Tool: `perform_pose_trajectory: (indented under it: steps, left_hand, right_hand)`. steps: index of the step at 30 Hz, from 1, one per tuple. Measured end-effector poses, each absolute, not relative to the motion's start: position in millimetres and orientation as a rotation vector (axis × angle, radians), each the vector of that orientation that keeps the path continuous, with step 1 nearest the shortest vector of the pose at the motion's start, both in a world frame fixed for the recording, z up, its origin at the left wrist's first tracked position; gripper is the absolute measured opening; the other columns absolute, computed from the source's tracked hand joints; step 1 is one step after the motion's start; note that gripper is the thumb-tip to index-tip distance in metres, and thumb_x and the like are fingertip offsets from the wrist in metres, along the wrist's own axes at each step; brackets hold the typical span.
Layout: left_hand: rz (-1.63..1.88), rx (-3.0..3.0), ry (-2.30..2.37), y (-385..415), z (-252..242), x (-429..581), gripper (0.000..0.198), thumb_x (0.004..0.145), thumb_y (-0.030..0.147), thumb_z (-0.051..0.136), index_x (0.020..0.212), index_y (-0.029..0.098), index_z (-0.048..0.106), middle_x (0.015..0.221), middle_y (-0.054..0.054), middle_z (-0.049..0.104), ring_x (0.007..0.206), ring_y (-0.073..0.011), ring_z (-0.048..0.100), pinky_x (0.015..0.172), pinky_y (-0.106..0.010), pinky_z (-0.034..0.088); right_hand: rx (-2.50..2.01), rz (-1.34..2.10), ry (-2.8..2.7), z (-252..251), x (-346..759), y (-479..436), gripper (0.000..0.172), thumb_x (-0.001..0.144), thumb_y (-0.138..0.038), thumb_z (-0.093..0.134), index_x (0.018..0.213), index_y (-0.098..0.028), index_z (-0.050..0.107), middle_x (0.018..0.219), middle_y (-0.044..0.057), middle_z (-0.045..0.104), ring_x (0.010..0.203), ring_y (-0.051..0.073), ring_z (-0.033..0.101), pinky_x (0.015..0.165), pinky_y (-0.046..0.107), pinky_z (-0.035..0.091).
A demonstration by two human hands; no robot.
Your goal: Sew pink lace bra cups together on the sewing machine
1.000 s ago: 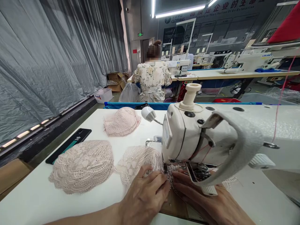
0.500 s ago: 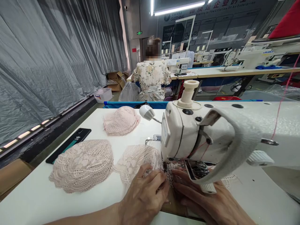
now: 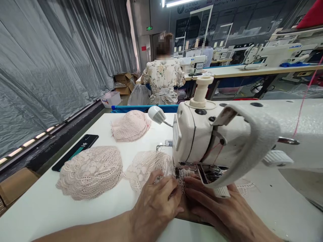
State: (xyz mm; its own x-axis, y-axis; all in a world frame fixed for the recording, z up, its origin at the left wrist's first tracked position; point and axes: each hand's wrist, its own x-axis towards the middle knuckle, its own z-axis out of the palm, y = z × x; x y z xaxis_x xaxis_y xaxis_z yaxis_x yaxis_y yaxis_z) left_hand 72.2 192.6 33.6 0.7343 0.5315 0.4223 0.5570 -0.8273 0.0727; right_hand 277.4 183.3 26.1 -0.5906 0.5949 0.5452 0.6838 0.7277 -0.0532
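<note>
Curled fingers of my left hand (image 3: 160, 198) press and pinch the near edge of a pale pink lace piece (image 3: 143, 164), just left of the needle area. My right hand (image 3: 214, 205) lies flat with fingers stretched out and close together, their tips on the lace beneath the head of a white sewing machine (image 3: 186, 134). The needle and presser foot are mostly hidden by the machine head and guard. A stack of lace cups (image 3: 91, 171) lies left of my left hand, linked by a narrow strip to the lace piece. Farther back rests a pile of plain pink cups (image 3: 131, 124).
A dark phone (image 3: 75, 153) lies at the white table's left edge. A small white lamp (image 3: 156, 115) juts from the machine's left side. Pink thread (image 3: 302, 97) runs down at the right. Ahead, a person in a floral top (image 3: 164, 79) sits at another machine.
The camera has tilted slightly down, so the scene sits higher in view. Both hands stay at the lace by the needle, nearly unmoved. Another person shows in the background.
</note>
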Motion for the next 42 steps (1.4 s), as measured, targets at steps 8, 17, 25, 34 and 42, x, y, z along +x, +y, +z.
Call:
perform_pose_trajectory:
  steps: [8,17,25,34,42]
  left_hand:
    - [-0.697,-2.811,-0.946,190,29,77,0.008,0.084,0.017,0.058,0.089,0.012,0.056,0.088,-0.002,0.06,0.089,-0.0153,0.055,0.086,-0.034,0.037]
    - [-0.737,-2.702,-0.833,186,27,78,0.019,0.086,0.018,0.055,0.1,0.005,0.057,0.092,-0.009,0.062,0.093,-0.0198,0.056,0.086,-0.036,0.041]
    - [-0.647,-2.723,-0.875,184,22,78,0.021,0.088,0.021,0.051,0.102,0.006,0.057,0.097,-0.009,0.062,0.097,-0.0195,0.055,0.088,-0.036,0.043]
    - [-0.727,-2.72,-0.871,184,22,78,0.02,0.091,0.021,0.047,0.1,0.007,0.057,0.096,-0.009,0.062,0.095,-0.0189,0.055,0.086,-0.036,0.043]
    - [-0.723,-2.764,-0.833,186,24,77,0.014,0.088,0.018,0.051,0.092,0.006,0.058,0.091,-0.01,0.06,0.091,-0.0205,0.054,0.078,-0.036,0.042]
  right_hand:
    - [-0.972,-0.197,-2.387,25,277,180,0.024,0.094,-0.034,0.043,0.103,-0.025,0.063,0.102,0.0,0.07,0.091,0.018,0.064,0.081,0.033,0.039]
    - [-1.031,-0.219,-2.425,23,278,177,0.024,0.093,-0.037,0.044,0.104,-0.027,0.063,0.109,0.0,0.067,0.097,0.019,0.062,0.084,0.035,0.038]
    - [-1.017,-0.251,-2.443,24,278,176,0.023,0.092,-0.038,0.046,0.106,-0.028,0.062,0.1,0.001,0.07,0.097,0.02,0.062,0.084,0.036,0.037]
    - [-0.998,-0.233,-2.412,22,278,178,0.024,0.091,-0.04,0.048,0.106,-0.027,0.061,0.099,0.0,0.071,0.094,0.019,0.063,0.085,0.035,0.036]
    - [-0.954,-0.334,-2.424,24,278,178,0.021,0.091,-0.035,0.05,0.103,-0.023,0.062,0.101,0.002,0.07,0.093,0.02,0.063,0.085,0.036,0.034]
